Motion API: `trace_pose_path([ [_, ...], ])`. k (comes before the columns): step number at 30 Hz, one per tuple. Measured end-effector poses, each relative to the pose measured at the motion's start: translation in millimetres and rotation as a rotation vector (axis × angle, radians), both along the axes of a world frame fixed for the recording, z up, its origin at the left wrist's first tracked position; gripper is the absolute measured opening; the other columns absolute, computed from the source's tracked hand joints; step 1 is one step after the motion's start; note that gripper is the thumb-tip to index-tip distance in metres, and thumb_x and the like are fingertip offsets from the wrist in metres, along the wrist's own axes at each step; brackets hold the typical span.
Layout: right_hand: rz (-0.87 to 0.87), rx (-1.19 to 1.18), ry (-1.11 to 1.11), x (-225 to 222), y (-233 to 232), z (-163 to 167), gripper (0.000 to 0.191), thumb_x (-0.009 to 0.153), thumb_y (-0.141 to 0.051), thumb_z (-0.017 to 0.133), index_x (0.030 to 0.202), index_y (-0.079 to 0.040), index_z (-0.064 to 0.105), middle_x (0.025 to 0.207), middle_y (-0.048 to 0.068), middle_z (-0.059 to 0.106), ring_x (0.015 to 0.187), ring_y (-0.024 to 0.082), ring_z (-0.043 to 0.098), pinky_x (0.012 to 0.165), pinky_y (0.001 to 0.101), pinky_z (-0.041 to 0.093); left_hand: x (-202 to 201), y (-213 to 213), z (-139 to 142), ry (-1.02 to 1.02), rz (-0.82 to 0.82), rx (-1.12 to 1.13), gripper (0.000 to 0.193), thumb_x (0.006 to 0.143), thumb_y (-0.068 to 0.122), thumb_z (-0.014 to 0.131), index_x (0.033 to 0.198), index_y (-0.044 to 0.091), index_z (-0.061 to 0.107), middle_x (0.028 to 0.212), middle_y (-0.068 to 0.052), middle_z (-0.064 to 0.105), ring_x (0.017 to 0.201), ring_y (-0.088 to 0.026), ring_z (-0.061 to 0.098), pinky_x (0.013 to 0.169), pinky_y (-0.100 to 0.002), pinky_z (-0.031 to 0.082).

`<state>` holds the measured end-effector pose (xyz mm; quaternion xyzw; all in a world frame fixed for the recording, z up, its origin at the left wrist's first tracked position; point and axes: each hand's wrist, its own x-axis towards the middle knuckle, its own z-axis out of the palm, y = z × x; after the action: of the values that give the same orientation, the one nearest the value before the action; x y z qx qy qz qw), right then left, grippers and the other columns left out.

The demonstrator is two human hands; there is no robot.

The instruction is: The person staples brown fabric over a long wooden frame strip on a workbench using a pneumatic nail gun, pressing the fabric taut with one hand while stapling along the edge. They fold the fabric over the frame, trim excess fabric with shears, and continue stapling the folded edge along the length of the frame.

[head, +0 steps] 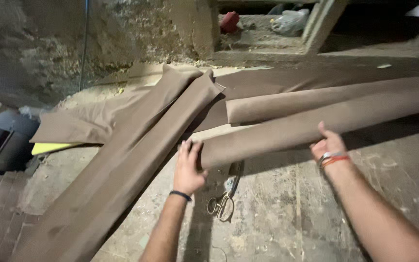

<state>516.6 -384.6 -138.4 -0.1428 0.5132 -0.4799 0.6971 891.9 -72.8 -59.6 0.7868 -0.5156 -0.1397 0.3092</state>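
Two hands work one brown roll (316,128) across the table (287,213): left hand (188,167) grips its near end, just above the scissors (225,199), pinning it; right hand (329,144) further along clasps its edge, thumb up, steadying it

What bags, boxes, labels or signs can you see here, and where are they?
Crumpled clear plastic bag: up in the wall recess at the top, whitish and shiny.
Small red rounded container: in the same recess, left of the bag; too blurred to tell its kind.
No labels, signs or screens show on the folded brown cloth that both hands hold, or near it.
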Motion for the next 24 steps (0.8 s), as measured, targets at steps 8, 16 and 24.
trace_pose_path([
  [8, 0.207, -0.011, 0.215, 65, -67, 24, 0.029, 0.100, -0.013, 0.059, 0.126, -0.003, 0.055, 0.121, 0.014, 0.068, 0.108, 0.019, 0.073, 0.094, 0.0339, 0.057, 131, -25, -70, -0.240, 0.312, 0.357, 0.099, 0.073, 0.038, 0.086, 0.153, 0.008, 0.036, 0.159, -0.020, 0.037, 0.148, -0.038, 0.036, 0.123, -0.049, 0.027],
  [16, 0.501, 0.177, 0.470, 98, 57, 15, 0.023, 0.102, -0.017, 0.058, 0.117, -0.003, 0.067, 0.101, 0.015, 0.073, 0.085, 0.019, 0.069, 0.076, 0.0308, 0.059, 173, 4, -64, -0.247, 0.334, 0.668, 0.114, 0.057, 0.038, 0.095, 0.151, 0.015, 0.035, 0.155, -0.015, 0.036, 0.144, -0.034, 0.034, 0.109, -0.055, 0.037],
  [24, 0.637, 0.164, 0.344, 35, 201, -22, 0.029, 0.097, -0.012, 0.062, 0.122, 0.001, 0.066, 0.099, 0.017, 0.075, 0.083, 0.022, 0.072, 0.071, 0.0360, 0.058, 125, 68, -31, -0.284, 0.307, 0.430, 0.071, 0.073, 0.018, 0.076, 0.138, 0.015, 0.049, 0.133, -0.015, 0.056, 0.124, -0.037, 0.059, 0.097, -0.050, 0.052],
])
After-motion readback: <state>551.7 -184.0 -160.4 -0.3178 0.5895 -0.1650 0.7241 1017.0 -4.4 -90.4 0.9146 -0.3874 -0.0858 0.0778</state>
